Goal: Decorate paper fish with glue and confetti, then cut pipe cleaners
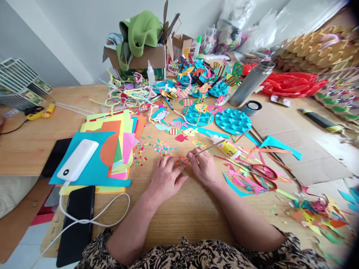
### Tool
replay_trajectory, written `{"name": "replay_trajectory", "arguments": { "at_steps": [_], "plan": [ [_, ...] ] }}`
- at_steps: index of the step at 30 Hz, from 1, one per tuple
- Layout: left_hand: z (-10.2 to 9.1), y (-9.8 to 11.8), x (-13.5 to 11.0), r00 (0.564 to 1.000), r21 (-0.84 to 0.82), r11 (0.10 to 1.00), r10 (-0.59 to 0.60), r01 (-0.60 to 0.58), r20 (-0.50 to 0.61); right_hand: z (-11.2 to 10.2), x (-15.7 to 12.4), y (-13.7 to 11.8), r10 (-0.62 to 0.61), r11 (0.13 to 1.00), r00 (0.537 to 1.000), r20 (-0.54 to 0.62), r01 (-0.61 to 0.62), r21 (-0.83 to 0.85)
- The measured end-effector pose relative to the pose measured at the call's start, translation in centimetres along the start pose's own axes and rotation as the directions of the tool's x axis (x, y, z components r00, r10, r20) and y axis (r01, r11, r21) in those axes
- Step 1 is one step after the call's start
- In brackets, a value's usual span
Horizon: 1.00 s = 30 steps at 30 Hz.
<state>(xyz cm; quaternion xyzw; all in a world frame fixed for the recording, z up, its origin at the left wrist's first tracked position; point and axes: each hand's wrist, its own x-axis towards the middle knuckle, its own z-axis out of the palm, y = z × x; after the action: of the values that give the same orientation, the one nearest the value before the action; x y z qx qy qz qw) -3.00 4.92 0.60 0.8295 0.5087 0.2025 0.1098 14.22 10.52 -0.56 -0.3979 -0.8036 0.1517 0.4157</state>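
A small orange paper fish lies on the table between my two hands. My left hand rests palm down with its fingers stretched out, the index fingertip at the fish's edge. Pinched in my right hand is a thin wooden stick, its lower end over the fish. Tiny coloured paper bits are heaped just beyond my left hand. Several finished-looking paper fish, among them a yellow one and a red one, lie farther up. Beside my right hand lies a yellow-labelled glue bottle.
On the left, a white power bank tops a stack of coloured paper, near a black phone. Red-handled scissors lie among paper scraps at right. A steel flask stands behind blue scaly discs.
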Motion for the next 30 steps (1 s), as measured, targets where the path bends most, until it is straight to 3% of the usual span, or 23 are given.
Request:
{"name": "replay_trajectory", "arguments": {
  "at_steps": [30],
  "plan": [
    [-0.17,0.10,-0.03,1.000,0.026,1.000,0.001,-0.001,0.005,0.13,-0.13,0.11,0.036,0.999,0.999,0.030,-0.036,0.014]
  ]
}}
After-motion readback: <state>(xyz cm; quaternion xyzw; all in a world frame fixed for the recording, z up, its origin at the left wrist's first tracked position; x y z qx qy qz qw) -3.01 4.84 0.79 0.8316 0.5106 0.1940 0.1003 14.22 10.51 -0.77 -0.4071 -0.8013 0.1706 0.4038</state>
